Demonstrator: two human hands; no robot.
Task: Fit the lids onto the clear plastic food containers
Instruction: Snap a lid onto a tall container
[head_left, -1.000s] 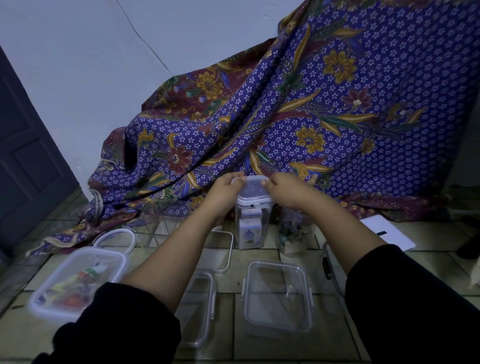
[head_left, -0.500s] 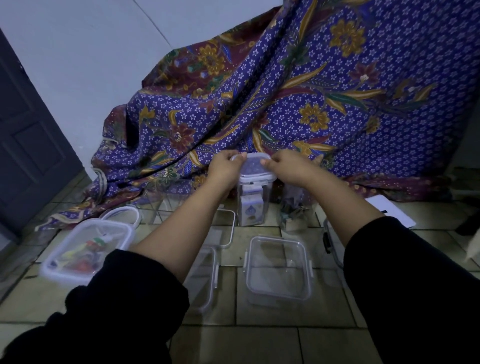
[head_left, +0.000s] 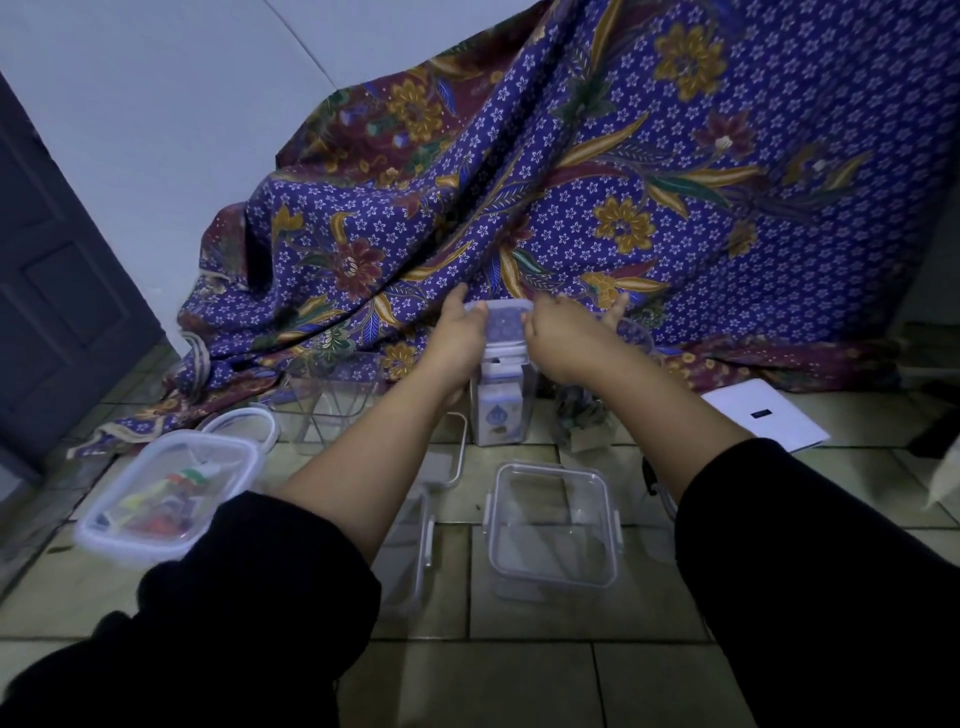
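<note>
Head view: both hands, left (head_left: 464, 340) and right (head_left: 563, 338), still clasp the lid (head_left: 503, 326) on the tall container (head_left: 501, 402).

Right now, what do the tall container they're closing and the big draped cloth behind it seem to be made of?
Tall container: apparently clear rigid plastic, glossy; its contents show through the wall. Its lid: translucent plastic, with a clip flap. Draped cloth: soft woven fabric, matte, printed with flowers; it hangs in folds.

Both hands, left hand (head_left: 464, 338) & right hand (head_left: 563, 338), press lid (head_left: 503, 327) on tall container (head_left: 501, 410).
</note>
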